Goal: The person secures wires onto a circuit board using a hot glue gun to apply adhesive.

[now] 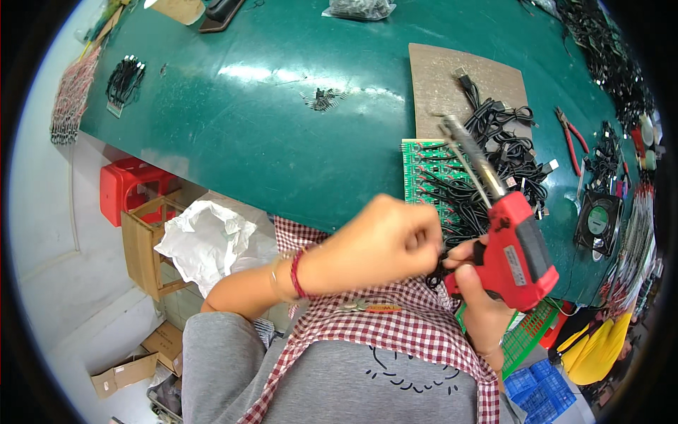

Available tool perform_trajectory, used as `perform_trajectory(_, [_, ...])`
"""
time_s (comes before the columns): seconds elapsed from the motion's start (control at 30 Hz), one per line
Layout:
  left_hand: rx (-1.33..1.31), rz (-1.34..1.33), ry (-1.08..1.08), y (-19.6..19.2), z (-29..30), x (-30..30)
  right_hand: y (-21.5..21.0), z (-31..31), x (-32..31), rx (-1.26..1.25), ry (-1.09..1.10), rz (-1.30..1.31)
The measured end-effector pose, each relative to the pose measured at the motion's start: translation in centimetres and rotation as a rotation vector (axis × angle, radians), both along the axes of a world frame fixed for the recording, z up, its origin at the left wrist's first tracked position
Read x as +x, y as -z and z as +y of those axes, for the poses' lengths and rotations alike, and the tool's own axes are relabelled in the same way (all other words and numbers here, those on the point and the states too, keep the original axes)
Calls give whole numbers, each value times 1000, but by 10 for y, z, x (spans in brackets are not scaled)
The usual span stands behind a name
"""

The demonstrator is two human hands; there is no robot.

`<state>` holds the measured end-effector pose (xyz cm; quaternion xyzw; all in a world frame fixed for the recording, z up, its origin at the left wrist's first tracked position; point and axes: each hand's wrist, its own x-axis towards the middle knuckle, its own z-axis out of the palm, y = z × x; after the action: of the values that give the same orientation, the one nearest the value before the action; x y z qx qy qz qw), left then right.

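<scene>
- Left hand (381, 244): bare, no glove. At the wrist a thin red cord bracelet (295, 273), and just beside it, toward the forearm, a pale thin bangle (274, 278).
- Right hand (480, 293): bare, no glove, nothing worn at the wrist that can be seen.
- Forearms bare; no sleeves reach them.
- Torso: red-and-white checked cloth apron (395, 328), small gingham squares, edge rising toward the table.
- Beneath it, grey knit top (367, 389) with a thin black line drawing on the front, partly covered by the apron.
- Grey trousers (215, 360) on the left thigh, plain fabric.
</scene>
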<state>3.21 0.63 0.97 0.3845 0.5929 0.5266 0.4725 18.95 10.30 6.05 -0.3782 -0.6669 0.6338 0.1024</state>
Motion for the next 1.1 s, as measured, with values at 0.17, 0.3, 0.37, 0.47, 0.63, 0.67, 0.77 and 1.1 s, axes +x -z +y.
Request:
perform_trajectory(0.17, [-233, -315, -150, 37, 14, -60, 8, 9, 33, -11, 126, 75])
perform_trajectory(0.3, [-291, -337, -106, 41, 22, -71, 16, 5, 40, -83, 169, 27])
perform_trajectory(0.37, [-301, -327, -99, 42, 23, -72, 22, 4, 43, -98, 150, 18])
perform_trajectory(0.47, [-313, -335, -81, 41, 24, -74, 25, 1, 38, -122, 135, -17])
perform_trajectory(0.63, [-316, -343, -46, 41, 24, -78, 31, 2, 36, -102, 108, -54])
perform_trajectory(0.67, [-316, -345, -48, 41, 24, -79, 31, 2, 36, -99, 99, -61])
perform_trajectory(0.77, [-323, -324, -9, 43, 26, -82, 30, 1, 34, -87, 104, -83])
perform_trajectory(1.1, [-341, -299, 3, 41, 27, -83, 32, 0, 33, -38, 77, -59])
